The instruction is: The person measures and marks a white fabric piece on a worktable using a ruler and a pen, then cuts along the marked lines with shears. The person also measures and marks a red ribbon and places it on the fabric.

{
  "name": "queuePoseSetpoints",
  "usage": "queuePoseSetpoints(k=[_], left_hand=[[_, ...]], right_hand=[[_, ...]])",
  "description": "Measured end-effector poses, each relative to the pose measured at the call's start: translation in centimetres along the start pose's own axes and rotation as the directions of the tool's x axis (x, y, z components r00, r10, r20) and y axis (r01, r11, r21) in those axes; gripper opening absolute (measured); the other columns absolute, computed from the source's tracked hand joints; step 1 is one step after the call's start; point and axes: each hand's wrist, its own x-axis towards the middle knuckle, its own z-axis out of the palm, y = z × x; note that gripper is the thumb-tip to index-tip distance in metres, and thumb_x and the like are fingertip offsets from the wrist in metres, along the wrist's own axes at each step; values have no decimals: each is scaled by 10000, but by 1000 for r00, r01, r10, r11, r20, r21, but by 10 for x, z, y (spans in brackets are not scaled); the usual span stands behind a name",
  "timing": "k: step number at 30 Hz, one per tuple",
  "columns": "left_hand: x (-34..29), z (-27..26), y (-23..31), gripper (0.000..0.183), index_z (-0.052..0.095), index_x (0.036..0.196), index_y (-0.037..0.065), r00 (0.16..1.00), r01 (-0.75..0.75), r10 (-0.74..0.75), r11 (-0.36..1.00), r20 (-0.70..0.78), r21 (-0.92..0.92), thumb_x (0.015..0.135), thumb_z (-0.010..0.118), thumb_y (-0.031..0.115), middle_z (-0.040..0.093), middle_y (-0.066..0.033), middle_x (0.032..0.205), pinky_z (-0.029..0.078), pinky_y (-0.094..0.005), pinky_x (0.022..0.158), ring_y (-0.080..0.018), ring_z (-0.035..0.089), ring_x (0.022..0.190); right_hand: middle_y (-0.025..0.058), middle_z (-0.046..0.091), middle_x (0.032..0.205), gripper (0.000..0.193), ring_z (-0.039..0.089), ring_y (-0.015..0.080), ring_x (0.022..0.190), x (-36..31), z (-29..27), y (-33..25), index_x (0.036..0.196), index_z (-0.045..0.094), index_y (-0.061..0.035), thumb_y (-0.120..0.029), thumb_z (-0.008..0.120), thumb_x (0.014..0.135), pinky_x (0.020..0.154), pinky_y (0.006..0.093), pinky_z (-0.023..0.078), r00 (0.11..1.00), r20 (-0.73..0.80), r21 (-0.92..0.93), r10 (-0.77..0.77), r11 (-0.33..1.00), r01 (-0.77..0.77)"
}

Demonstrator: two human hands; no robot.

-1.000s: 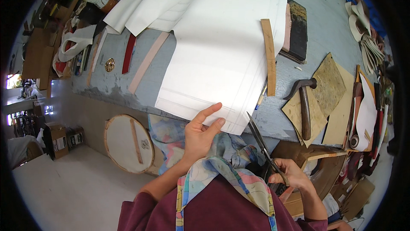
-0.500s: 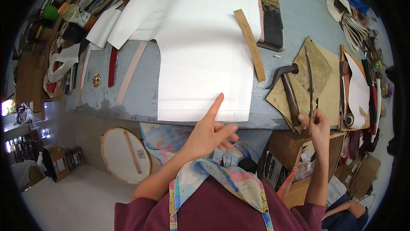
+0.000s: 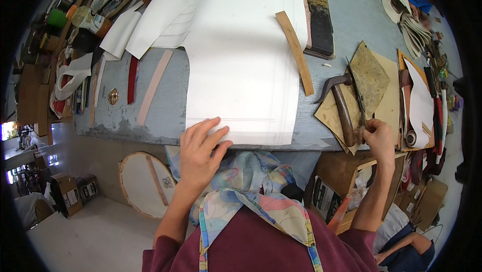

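Note:
A large white sheet (image 3: 236, 81) with faint pencil lines lies across the blue-grey table, its near edge close to the table's front. My left hand (image 3: 201, 144) rests its spread fingertips on the sheet's near left corner, with nothing held. At the right, my right hand (image 3: 377, 139) grips the handles of dark metal scissors (image 3: 360, 96), blades pointing away from me. Below the scissors are a hammer (image 3: 343, 114) and a worn yellowish-brown board (image 3: 369, 71). A narrow wooden strip (image 3: 296, 53) lies over the sheet's right edge.
A dark block (image 3: 319, 23) stands beyond the strip. Pink (image 3: 154, 86) and red strips (image 3: 132, 80) and a brass buckle-like piece (image 3: 114, 96) lie left of the sheet. Bottles and tools crowd the far left. Another person's arm (image 3: 409, 247) shows at the lower right.
My left hand has moved left from the middle of the sheet's near edge to its left corner, and its pointing finger has given way to spread fingers. The scissors have shifted slightly left.

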Motion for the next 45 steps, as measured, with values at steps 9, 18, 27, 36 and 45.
queuePoseSetpoints(k=[9, 18, 27, 36, 45], left_hand=[[5, 3, 3, 309, 835, 1170, 88, 1000, -2, 2, 1000, 3, -11, 872, 886, 150, 713, -86, 1396, 460, -446, 1059, -309, 623, 1304], [2, 7, 11, 294, 829, 1168, 91, 999, -26, 26, 1000, -32, 6, 877, 861, 107, 723, -75, 1339, 480, -450, 1026, -307, 639, 1248], [-7, 18, 29, 338, 843, 1124, 138, 987, -159, 158, 986, -28, -48, 805, 890, 37, 757, -39, 1178, 565, -405, 897, -265, 688, 1048], [-3, 38, 28, 403, 816, 1223, 135, 951, -304, 306, 952, 52, -31, 827, 889, 104, 733, -3, 1206, 487, -396, 910, -222, 649, 1035], [16, 36, 22, 329, 808, 1147, 131, 898, -411, 427, 900, 107, -144, 828, 880, 98, 736, 3, 1192, 492, -406, 918, -232, 650, 1082]], right_hand=[[134, 745, 977, 189, 661, 333, 1007, -3, 38, -97, 1067, 793, -37, -101, 826, 892, 887, 425, 536, 807, -287, 83, -516, 826, 557], [95, 734, 1026, 246, 623, 346, 993, 11, 60, -133, 1105, 783, -62, -73, 835, 865, 868, 445, 532, 727, -394, -8, -562, 794, 608], [95, 727, 1027, 246, 625, 347, 998, -1, 68, -126, 1120, 781, -73, -89, 836, 881, 884, 447, 521, 700, -476, 5, -532, 795, 607], [155, 716, 1079, 208, 698, 373, 1037, -34, 39, -26, 1156, 769, -32, -40, 741, 950, 933, 457, 543, 926, -329, 54, -186, 975, 215], [180, 760, 1088, 301, 757, 348, 949, -40, 41, 1, 1239, 767, -25, -51, 779, 939, 877, 431, 586, 947, -322, 206, -9, 975, 80]])
